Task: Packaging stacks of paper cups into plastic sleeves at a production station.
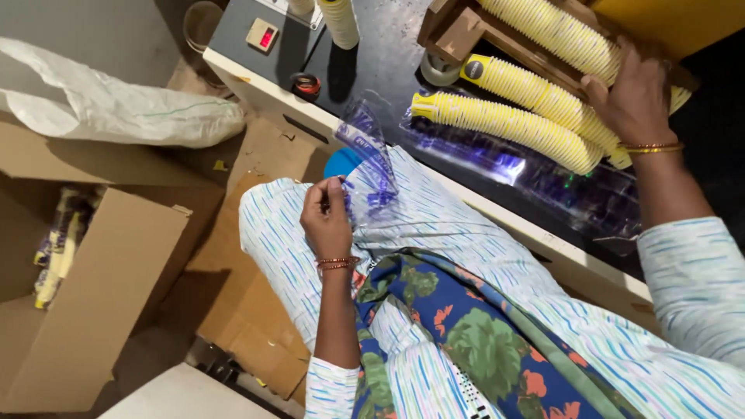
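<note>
My left hand [326, 217] pinches the edge of a clear plastic sleeve [369, 159] with purple print, held over my lap. My right hand [632, 97] rests on long stacks of yellow paper cups [504, 120] lying on the dark table [388, 54]. Its fingers press on the upper stack near a brown wooden holder [458, 31]. More clear printed sleeves [566, 186] lie under the cup stacks along the table edge.
An open cardboard box [109, 287] with packed yellow cups stands on the floor at left, beside a white sack [124, 109]. A tape roll [438, 70], a small dark roll [306, 84], an upright cup stack [339, 22] and a grey device with a red display [262, 35] sit on the table.
</note>
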